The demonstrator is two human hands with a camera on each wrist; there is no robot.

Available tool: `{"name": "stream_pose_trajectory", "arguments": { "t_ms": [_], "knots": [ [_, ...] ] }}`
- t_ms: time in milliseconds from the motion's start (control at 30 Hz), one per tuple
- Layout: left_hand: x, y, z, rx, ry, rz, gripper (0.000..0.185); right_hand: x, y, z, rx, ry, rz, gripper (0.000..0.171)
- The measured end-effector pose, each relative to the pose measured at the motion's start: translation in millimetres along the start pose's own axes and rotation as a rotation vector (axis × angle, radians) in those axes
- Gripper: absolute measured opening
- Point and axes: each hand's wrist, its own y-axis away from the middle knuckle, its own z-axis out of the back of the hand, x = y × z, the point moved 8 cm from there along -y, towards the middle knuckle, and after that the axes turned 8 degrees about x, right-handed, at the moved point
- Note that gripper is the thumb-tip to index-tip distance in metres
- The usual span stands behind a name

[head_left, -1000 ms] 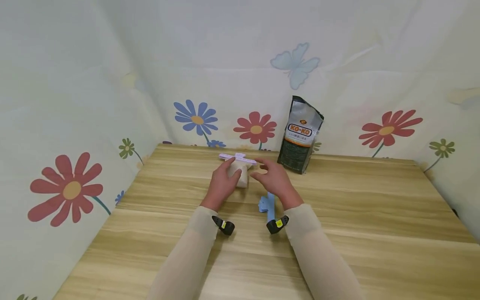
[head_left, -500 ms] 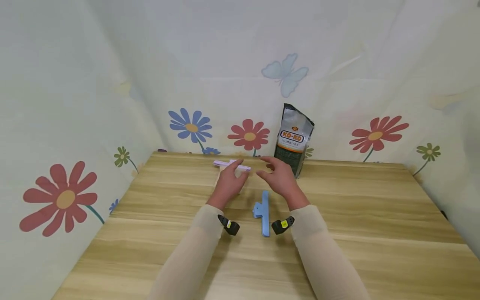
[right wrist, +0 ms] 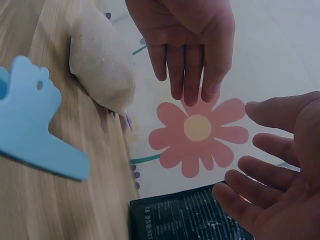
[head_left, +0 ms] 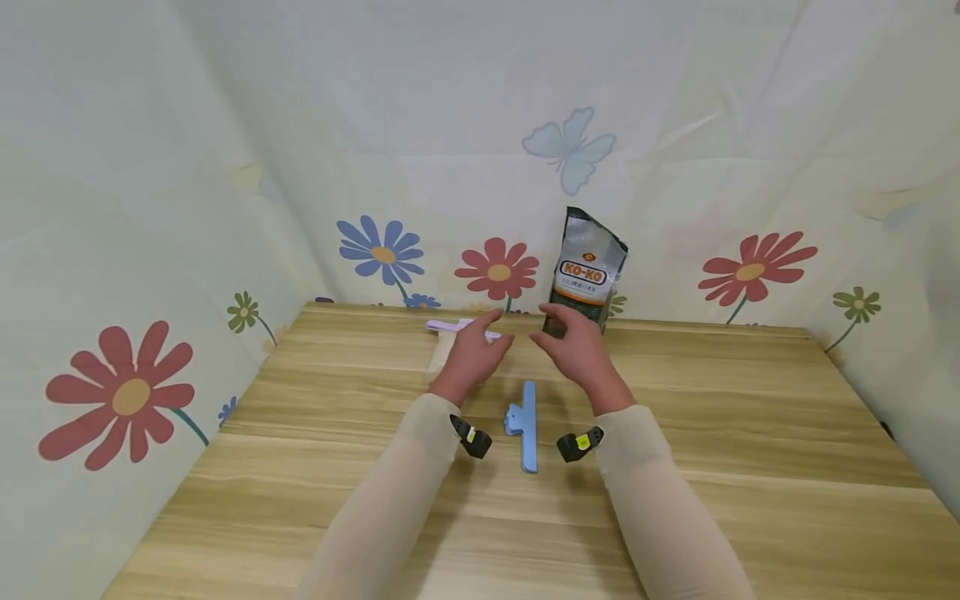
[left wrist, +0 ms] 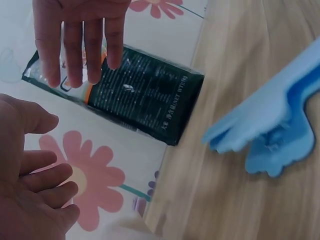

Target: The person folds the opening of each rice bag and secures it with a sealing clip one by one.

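Observation:
My left hand (head_left: 476, 354) hovers over the table with its fingers loosely bent, holding nothing. It partly hides a small pale bag (head_left: 440, 354) closed with a lilac bag clip (head_left: 442, 325). Facing it across a gap, my right hand (head_left: 581, 350) is likewise without any object, its fingers relaxed. It overlaps the lower part of a dark green and silver KO-KO bag (head_left: 588, 258) in the head view. A light blue bag clip (head_left: 529, 425) lies on the table between my forearms. In the right wrist view, the pale bag (right wrist: 102, 60) appears plump, full of whitish contents.
The wooden table (head_left: 712, 417) ends at the back against a light cloth (head_left: 420, 125) printed with flowers and a butterfly. The same cloth hangs along both sides. The KO-KO bag stands upright by the back edge.
My left hand has come off the pale bag and clip and shifted right. My right hand has drawn slightly right, overlapping the KO-KO bag. The blue bag clip now shows whole.

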Motion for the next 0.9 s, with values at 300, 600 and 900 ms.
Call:
{"name": "stream_pose_trajectory", "arguments": {
  "t_ms": [300,600,900],
  "knots": [
    [-17.9,-10.5,-6.3,0.014,-0.023,-0.033,0.056,-9,2,14,-0.035,0.0,-0.011,0.052],
    [-32.2,-21.0,-14.4,0.037,-0.005,-0.07,0.056,-14,5,28,-0.07,0.001,-0.011,0.05],
    [-40.4,-34.0,-19.9,0.031,-0.022,-0.084,0.056,-20,6,41,-0.117,0.008,-0.009,0.049]
  ]
}}
